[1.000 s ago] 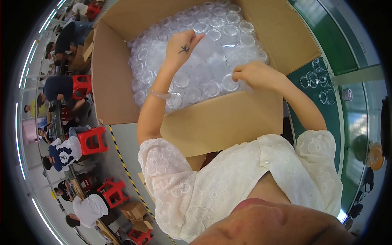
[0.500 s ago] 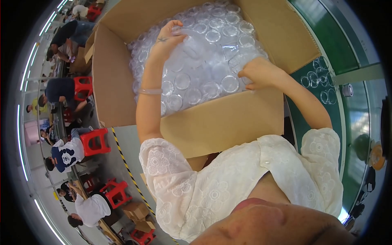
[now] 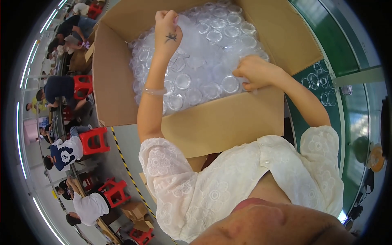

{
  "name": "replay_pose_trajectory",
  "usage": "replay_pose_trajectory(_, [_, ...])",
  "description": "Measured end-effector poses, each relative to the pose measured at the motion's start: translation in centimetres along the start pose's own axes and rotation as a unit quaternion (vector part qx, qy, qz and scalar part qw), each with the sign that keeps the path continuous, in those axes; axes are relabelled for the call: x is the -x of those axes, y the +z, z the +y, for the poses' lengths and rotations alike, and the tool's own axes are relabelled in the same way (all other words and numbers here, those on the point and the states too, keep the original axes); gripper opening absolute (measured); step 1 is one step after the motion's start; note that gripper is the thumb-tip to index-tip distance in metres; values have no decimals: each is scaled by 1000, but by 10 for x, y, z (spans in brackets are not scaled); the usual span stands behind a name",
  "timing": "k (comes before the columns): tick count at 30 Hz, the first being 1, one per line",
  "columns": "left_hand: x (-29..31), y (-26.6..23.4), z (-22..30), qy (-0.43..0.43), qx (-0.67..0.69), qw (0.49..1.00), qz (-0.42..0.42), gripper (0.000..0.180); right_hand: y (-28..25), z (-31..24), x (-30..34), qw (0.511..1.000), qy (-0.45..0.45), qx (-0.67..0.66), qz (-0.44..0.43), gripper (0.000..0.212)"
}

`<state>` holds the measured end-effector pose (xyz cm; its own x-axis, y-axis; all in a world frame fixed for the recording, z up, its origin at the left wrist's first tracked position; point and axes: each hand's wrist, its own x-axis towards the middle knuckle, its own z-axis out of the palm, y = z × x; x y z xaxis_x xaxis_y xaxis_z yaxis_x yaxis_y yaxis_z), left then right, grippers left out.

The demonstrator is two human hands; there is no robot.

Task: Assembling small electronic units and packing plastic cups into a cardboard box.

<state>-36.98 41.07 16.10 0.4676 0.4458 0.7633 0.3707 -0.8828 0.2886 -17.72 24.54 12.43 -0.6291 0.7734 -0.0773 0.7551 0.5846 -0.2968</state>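
A large open cardboard box (image 3: 222,122) stands before me, packed with many clear round plastic containers (image 3: 183,81). Over their middle lies a hazy, see-through plastic sheet (image 3: 200,45), perhaps a bag or liner. My left hand (image 3: 167,33) is raised over the box's far left part, its fingers closed on the sheet's edge. At the near right side, just inside the front flap, my right hand (image 3: 258,73) has its fingers curled round the sheet's other side. The fingertips of both hands are partly hidden.
On the right, a green work surface (image 3: 300,102) holds several clear round containers (image 3: 313,81). Red stools (image 3: 94,141) and seated people line benches at the left. Black-and-yellow floor tape (image 3: 122,161) runs past the box, near small cardboard boxes (image 3: 136,211).
My left hand has risen and moved slightly away from me, pulling the plastic sheet upward. My right hand has shifted a little left and its fingers have curled in.
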Motion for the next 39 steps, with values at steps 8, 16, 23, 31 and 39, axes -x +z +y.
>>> replay_pose_trajectory(8, [-9,-21,-17,-224,231,941,102,11,5,-5,-12,996,35,79,-38,24])
replay_pose_trajectory(16, [40,19,69,84,67,853,-510,24,16,2,3,989,6,138,-50,27])
replay_pose_trajectory(23, [86,52,53,49,249,848,-465,23,9,0,15,995,-29,58,82,28])
replay_pose_trajectory(31, [104,52,50,-362,273,724,-519,43,-12,-5,29,990,73,-82,86,33])
replay_pose_trajectory(39, [94,59,47,-352,264,677,-590,44,-24,2,36,992,86,-27,85,23])
